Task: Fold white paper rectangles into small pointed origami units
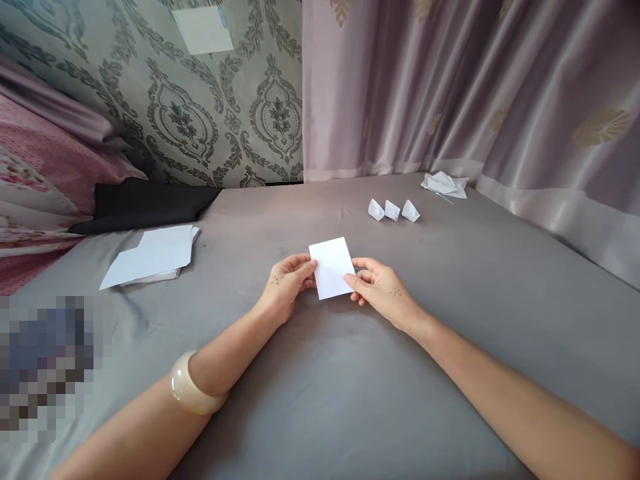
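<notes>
Between my two hands is a white, roughly square piece of paper [332, 268], tilted slightly and held above the grey sheet. My left hand [289, 283] grips its left edge, thumb on the face and fingers behind. On the opposite side, my right hand [381, 288] pinches the lower right edge the same way. The fingers behind the paper are partly hidden. Beyond my right hand, three small folded white paper shapes [393, 211] stand in a row.
A stack of white paper sheets [163, 252] lies at the left, near a black cloth [150, 203]. Crumpled white paper [444, 183] with a thin greenish stick [444, 198] lies at the back right. A patterned wall [225, 100] and mauve curtain [390, 87] bound the far side.
</notes>
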Tool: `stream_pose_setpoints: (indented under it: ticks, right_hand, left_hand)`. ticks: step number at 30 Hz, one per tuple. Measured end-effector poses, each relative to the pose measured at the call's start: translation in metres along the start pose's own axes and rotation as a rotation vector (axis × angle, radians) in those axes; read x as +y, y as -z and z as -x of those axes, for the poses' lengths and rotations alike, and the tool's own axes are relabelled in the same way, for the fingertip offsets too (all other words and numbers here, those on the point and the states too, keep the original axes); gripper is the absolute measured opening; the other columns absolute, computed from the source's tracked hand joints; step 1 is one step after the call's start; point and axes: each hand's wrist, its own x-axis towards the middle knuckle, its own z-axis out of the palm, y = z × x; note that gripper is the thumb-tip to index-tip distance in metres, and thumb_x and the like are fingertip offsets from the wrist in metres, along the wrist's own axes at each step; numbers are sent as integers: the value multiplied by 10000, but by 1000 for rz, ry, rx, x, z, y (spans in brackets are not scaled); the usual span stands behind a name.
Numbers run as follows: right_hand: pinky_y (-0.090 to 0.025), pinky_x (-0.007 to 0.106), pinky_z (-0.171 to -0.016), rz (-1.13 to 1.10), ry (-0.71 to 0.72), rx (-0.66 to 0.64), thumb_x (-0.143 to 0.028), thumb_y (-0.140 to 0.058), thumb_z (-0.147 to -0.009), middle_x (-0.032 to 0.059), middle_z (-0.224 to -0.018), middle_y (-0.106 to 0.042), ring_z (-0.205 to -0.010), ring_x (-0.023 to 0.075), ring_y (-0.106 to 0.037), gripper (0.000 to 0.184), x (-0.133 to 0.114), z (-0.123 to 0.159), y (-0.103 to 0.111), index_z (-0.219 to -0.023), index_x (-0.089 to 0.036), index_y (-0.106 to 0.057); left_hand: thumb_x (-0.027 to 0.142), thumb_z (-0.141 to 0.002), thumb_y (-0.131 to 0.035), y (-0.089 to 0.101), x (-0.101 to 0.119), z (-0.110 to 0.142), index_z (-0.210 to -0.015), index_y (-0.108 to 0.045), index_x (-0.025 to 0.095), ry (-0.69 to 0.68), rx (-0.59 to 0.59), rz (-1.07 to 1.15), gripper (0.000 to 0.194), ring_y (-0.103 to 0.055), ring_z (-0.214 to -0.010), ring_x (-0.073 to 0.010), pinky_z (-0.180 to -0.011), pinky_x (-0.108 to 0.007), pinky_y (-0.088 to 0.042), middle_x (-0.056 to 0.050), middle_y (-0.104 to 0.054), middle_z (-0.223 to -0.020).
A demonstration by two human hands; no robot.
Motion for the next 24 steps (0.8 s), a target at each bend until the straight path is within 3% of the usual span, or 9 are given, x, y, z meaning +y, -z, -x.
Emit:
stream_pose_setpoints:
  ticks: [3,6,10,14,17,19,22,24]
  right_hand:
    - [-443,215,-486,22,27,30,-371,-620,-827,-28,-703,-643,-571,112,-583,499,2,-2,2,-1285,-248,-465]
    - [-395,206,-459,36,-32,24,-343,-594,-845,-50,-594,-600,-451,76,-479,437,0,-4,3,-1259,-230,-511]
    - [-368,196,-456,-45,-164,7,-300,-595,-845,-43,-556,-566,-427,53,-413,334,-2,-8,5,-1147,-156,-590]
    - [-358,189,-457,-180,-225,2,-285,-611,-832,-26,-578,-561,-477,63,-450,286,1,-12,9,-1076,-135,-619]
    - [-376,216,-469,-105,-233,-38,-357,-572,-857,-3,-611,-586,-482,81,-467,309,1,-13,12,-1067,-137,-626]
    - [-420,254,-518,112,-165,0,-460,-520,-876,18,-655,-617,-521,111,-517,380,-1,-11,16,-1071,-151,-627]
    - [-490,338,-727,524,118,109,-552,-552,-830,62,-886,-668,-806,202,-621,471,-2,-5,21,-1136,-199,-610]
    - [-465,387,-891,701,343,23,-497,-625,-793,77,-1158,-624,-1064,251,-568,502,0,-2,22,-1220,-240,-570]
  left_hand:
    - [188,-825,-571,7,-3,-4,-1152,-536,132,-153,24,-195,334,-647,-750,-157,-701,-318,-546,-72,-686,-872]
    - [91,-809,-484,16,-7,-6,-1186,-522,185,-429,33,-626,391,-618,-961,-196,-800,-361,-535,-88,-645,-1077]
    - [47,-804,-452,21,-11,-5,-1218,-536,214,-729,-150,-1142,455,-517,-1154,-236,-945,-414,-484,-79,-572,-1263]
    - [67,-889,-370,18,-10,-2,-1240,-527,183,-846,-289,-1335,402,-541,-1159,-225,-972,-393,-478,-87,-578,-1289]
    - [129,-948,-324,16,-7,1,-1189,-571,189,-843,-335,-1437,350,-595,-1118,-218,-923,-365,-510,-81,-629,-1236]
    - [156,-961,-326,16,-7,2,-1172,-588,185,-843,-350,-1484,338,-609,-1115,-219,-914,-355,-520,-84,-639,-1233]
    - [168,-962,-339,17,-10,3,-1186,-587,174,-849,-342,-1517,334,-596,-1150,-225,-945,-360,-511,-93,-621,-1270]
    - [165,-955,-357,18,-12,3,-1196,-584,173,-840,-329,-1499,332,-591,-1161,-222,-952,-354,-511,-95,-613,-1282]
